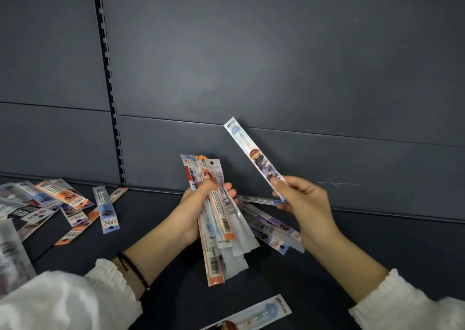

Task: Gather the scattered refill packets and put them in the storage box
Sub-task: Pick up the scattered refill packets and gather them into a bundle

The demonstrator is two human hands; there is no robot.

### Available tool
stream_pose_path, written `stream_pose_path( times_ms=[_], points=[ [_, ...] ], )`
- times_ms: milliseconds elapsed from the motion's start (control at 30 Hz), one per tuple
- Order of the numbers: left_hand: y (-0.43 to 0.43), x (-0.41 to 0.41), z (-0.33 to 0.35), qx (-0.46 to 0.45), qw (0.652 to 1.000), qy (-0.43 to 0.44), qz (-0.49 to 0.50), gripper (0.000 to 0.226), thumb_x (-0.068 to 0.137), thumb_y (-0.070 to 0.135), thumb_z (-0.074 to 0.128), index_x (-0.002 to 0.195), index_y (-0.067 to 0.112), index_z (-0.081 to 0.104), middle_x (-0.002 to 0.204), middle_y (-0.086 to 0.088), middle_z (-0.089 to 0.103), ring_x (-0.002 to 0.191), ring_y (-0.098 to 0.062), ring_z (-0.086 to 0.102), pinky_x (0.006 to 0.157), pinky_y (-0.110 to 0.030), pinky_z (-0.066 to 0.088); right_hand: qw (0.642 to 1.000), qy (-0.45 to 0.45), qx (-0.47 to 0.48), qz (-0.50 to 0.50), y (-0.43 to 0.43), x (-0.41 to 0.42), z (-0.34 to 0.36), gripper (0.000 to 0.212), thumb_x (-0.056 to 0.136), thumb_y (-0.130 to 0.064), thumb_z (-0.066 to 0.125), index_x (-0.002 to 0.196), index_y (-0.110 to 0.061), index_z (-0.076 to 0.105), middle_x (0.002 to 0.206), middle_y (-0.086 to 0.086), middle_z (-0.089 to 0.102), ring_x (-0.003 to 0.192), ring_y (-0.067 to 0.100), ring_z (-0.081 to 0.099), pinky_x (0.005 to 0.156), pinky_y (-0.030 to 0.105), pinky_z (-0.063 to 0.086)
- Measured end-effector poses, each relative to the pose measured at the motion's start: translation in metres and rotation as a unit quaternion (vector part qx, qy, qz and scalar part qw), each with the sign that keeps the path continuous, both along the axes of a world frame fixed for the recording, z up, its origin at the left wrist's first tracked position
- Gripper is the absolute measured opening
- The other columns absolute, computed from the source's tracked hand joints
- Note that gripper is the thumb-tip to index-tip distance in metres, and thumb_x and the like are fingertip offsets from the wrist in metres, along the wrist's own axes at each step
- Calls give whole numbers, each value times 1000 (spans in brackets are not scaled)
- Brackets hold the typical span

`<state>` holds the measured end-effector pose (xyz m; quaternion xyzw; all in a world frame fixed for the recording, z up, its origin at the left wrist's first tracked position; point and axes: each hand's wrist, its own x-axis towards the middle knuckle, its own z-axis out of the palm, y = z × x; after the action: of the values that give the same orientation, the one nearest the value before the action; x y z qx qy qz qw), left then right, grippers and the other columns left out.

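Closest to me, one refill packet (251, 314) lies flat on the dark shelf (377, 241), its long axis running from near left to far right, blue end away from me. My white sleeves (63, 302) come in on either side of it, a black band (133, 269) on my left wrist.

Just beyond, my left hand (198, 214) is closed round a thick bundle of packets (224, 216). Thumb across the front, fingers curled behind. The bundle stands roughly upright, long axes pointing away from me, punched-hole ends up, orange barcode ends hanging down below my palm.

To the right of the bundle a few more packets (276, 225) fan out low between my hands, pointing down to the near right. I can't tell whether they lie on the shelf or hang from the bundle.

My right hand (307, 203) pinches a single packet (251, 153) by its lower end, thumb and fingertips closed on it. It slants up and to the left from my fingers, its top end above the bundle and clear of it.

Over at the left end of the shelf, the scattered packets (50, 198) lie crossed over one another at all angles, well apart from both hands. A blue one (107, 209) sits at the pile's right side, pointing almost straight toward me.

Farthest back, the grey back panel (276, 65) and its slotted upright (110, 90).
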<state>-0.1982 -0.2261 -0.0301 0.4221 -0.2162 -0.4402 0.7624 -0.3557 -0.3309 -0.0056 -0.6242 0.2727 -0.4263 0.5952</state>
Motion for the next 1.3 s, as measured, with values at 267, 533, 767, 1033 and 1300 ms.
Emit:
stream_pose_path(
  times_ms=[267,533,767,1033,1300],
  points=[
    [-5,5,-3,-37,990,79,-107,24,82,33,66,69,17,53,61,2,48,48,-10,47,53,-25,49,985,-150,53,-60,-42,-25,21,16,90,-9,62,76,-16,62,78,0,69,66,8,65,62,22,52],
    [1,-9,7,17,995,-20,-98,10,85,17,60,86,8,64,71,-6,66,62,-18,69,59,-28,58,978,-82,103,162,-21,-15,24,11,77,-14,67,86,-7,68,76,5,72,64,14,68,69,33,59],
    [4,-19,12,-3,978,-120,-170,25,83,24,62,104,10,65,86,-14,73,75,-25,73,66,-35,59,989,36,-19,140,16,2,7,12,83,-12,70,92,-5,73,80,8,75,59,8,65,48,18,48],
    [2,-21,7,-5,976,-172,-133,33,76,26,65,107,13,63,80,-6,75,70,-17,72,62,-28,57,994,25,-45,94,18,8,5,15,82,-15,73,96,-11,70,85,5,72,67,6,67,53,14,49],
    [7,32,6,-46,997,-41,-51,8,76,15,68,77,13,60,69,0,62,59,-13,61,61,-26,55,859,340,-277,263,5,-29,-9,37,77,-38,75,102,-25,51,108,-10,54,91,-2,51,78,17,42]
  ],
)
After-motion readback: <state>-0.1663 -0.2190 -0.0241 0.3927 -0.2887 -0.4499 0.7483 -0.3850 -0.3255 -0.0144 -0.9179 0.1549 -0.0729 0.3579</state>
